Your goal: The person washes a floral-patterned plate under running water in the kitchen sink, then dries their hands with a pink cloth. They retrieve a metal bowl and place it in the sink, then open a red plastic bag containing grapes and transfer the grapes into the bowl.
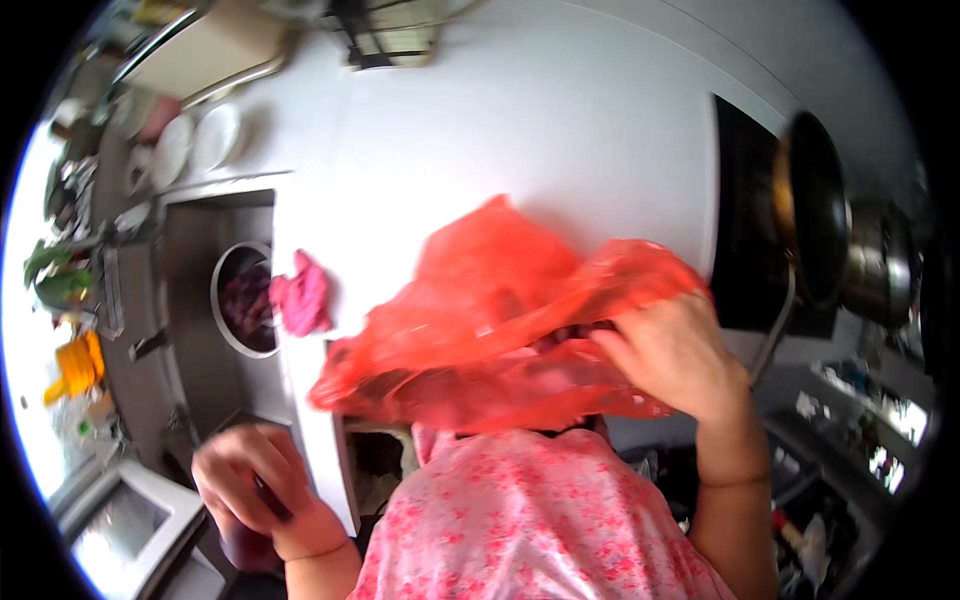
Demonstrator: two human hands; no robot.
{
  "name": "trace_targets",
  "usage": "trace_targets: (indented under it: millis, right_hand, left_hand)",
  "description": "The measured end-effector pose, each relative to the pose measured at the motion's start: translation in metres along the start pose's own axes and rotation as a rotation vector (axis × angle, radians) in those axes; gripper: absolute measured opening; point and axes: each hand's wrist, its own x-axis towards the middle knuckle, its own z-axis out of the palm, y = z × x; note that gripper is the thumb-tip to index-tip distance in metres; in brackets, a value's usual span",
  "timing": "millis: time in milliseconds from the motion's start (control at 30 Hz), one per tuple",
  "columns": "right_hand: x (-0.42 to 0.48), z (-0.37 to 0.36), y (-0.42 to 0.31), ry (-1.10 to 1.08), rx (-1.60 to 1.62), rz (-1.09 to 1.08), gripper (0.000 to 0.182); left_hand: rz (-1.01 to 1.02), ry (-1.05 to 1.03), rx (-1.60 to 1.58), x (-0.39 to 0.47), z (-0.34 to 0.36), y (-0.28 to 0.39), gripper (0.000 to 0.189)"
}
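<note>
A thin red plastic bag (480, 322) spreads over the front edge of the white counter, in front of my pink floral top. My right hand (671, 356) grips the bag at its right side, by the opening, where some dark purple things (562, 335) show inside. Away to the lower left, my left hand (251, 480) is curled around something dark purple (247, 544), blurred and partly hidden by the fingers. Left of the bag, a metal bowl (217, 300) with dark purple pieces in it sits in the sink (255, 397).
A crumpled pink cloth (304, 296) lies at the sink's right edge. White bowls (217, 139) stand behind the sink. To the right, a frying pan (817, 210) and a steel pot (877, 262) are on the black cooktop (739, 225). A dark rack (386, 34) is at the top.
</note>
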Motion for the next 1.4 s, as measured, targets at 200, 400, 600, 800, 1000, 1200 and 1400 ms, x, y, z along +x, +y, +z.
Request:
trace_targets:
  millis: [200, 400, 600, 800, 1000, 1200, 1400]
  right_hand:
    - [0.011, -0.012, -0.017, 0.105, 0.059, 0.085, 0.017]
    - [0.019, -0.01, -0.039, 0.033, -0.027, 0.059, 0.018]
    - [0.01, -0.018, -0.056, -0.002, -0.131, 0.009, 0.014]
    - [-0.011, -0.049, -0.067, 0.522, -0.112, -0.2, 0.015]
    - [-0.065, -0.061, -0.077, 0.705, -0.106, -0.156, 0.037]
    - [-0.094, -0.016, -0.042, 0.677, 0.177, 0.322, 0.089]
    - [-0.12, 0.005, -0.021, 0.75, 0.449, 0.36, 0.041]
  left_hand:
    - [-0.127, 1.188, 0.042, -0.124, -0.142, 0.005, 0.027]
    - [-0.483, 1.87, -0.161, -0.244, -0.275, -0.093, 0.028]
    - [-0.597, 1.758, -0.167, -0.234, -0.283, -0.103, 0.05]
    - [-0.307, 1.279, 0.384, -0.135, -0.191, -0.026, 0.049]
    - [-0.141, 0.486, 0.677, -0.009, -0.046, -0.031, 0.119]
    - [-0.348, 0.275, 1.184, 0.062, -0.008, -0.046, 0.063]
    - [-0.229, 0.312, 1.177, 0.075, 0.019, -0.019, 0.009]
